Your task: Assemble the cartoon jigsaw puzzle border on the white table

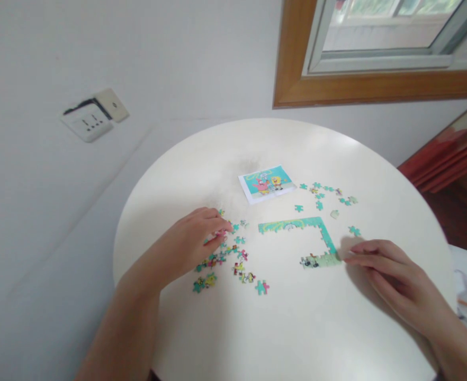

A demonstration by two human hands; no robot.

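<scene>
My left hand (196, 235) hovers low over a heap of loose jigsaw pieces (219, 258), fingers bent and thumb and forefinger apart. A pink piece shows by its fingertips; whether they touch it is unclear. Fingers stretched out, my right hand (390, 275) has its tips at the lower right corner of a partly joined puzzle border (324, 233). That border has a teal top strip, a teal right side and a pale green bottom strip (323, 260) with dark figures. A two-part teal and pink piece (262, 287) lies below the heap.
A picture card (267, 184) with cartoon figures lies behind the border. More loose teal pieces (320, 205) are scattered to its right, with one piece (354, 230) near my right hand. The round white table (281, 328) stands against a wall with a socket (88, 121) and a wood-framed window (297, 90).
</scene>
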